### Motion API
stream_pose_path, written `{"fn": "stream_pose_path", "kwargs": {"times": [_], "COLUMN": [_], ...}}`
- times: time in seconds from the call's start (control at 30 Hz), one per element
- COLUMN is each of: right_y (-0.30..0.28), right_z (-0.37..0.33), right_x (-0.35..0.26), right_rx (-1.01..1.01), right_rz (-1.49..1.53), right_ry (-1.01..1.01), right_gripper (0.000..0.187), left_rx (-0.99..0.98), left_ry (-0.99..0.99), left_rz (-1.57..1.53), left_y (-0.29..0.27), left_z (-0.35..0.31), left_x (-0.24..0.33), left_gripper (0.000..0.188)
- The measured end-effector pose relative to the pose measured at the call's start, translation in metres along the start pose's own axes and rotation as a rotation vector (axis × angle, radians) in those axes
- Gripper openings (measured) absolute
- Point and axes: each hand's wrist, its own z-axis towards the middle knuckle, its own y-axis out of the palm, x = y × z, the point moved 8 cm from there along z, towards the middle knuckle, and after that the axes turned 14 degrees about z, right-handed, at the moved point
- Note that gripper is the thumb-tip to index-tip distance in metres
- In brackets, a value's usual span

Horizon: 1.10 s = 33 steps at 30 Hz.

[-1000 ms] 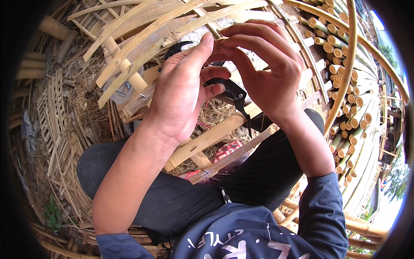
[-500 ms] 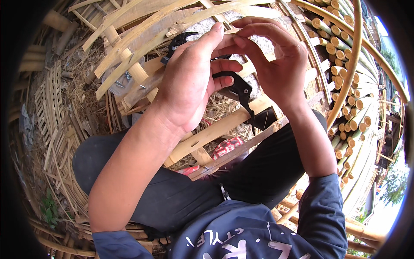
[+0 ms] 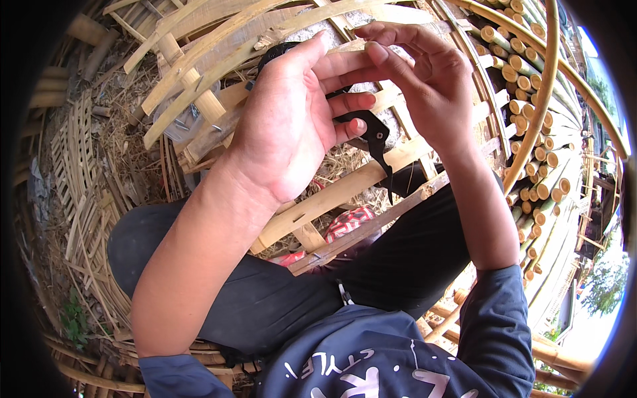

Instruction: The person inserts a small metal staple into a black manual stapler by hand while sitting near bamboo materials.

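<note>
My left hand (image 3: 282,126) is raised in front of me, palm toward me and fingers stretched out to the right, with nothing in the palm. Against its fingertips, the thumb of my right hand (image 3: 431,83) presses, while the other right fingers curl above and behind. Whether anything small sits between them I cannot make out. Behind the left fingers is a black curved piece with a rivet and a pointed tail (image 3: 377,132); the left hand hides much of it. A pale bamboo slat frame (image 3: 332,205) lies across in front of my crossed legs.
Cut bamboo poles (image 3: 531,119) are stacked at the right, with a long bent bamboo strip (image 3: 547,86) before them. A clear plastic container with nails (image 3: 186,123) stands at left among slats. Woven bamboo scraps (image 3: 79,192) lie farther left. A red-and-white wrapper (image 3: 348,222) lies below the slats.
My left hand has turned its palm more toward me and shifted slightly left. The right thumb has moved up along the left fingertips. The slats have barely moved.
</note>
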Motion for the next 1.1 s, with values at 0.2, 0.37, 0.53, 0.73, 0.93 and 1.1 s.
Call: {"fn": "stream_pose_path", "kwargs": {"times": [0.2,0.37,0.53,0.73,0.93,1.1], "right_y": [-0.024,-0.014,-0.002,-0.002,-0.013,-0.016], "right_z": [0.004,0.004,-0.001,0.0,0.001,0.003], "right_x": [0.007,0.01,0.01,0.014,0.03,0.034], "right_rx": [-0.004,-0.053,-0.102,-0.105,-0.085,-0.074], "right_rz": [-0.176,-0.465,-0.516,-0.544,-0.414,-0.418], "right_ry": [-0.078,-0.148,-0.177,-0.102,-0.007,0.045], "right_gripper": [0.014,0.011,0.011,0.012,0.014,0.016], "left_rx": [0.315,0.337,0.395,0.316,0.472,0.471], "left_ry": [0.134,0.255,0.253,0.219,0.215,0.268], "left_rz": [0.326,0.32,0.353,0.249,0.28,0.307], "left_y": [-0.012,-0.044,-0.053,-0.036,-0.024,-0.024], "left_z": [-0.014,-0.022,-0.019,-0.025,-0.029,-0.032], "left_x": [0.031,0.067,0.06,0.056,0.06,0.063], "left_gripper": [0.049,0.044,0.039,0.036,0.025,0.025]}}
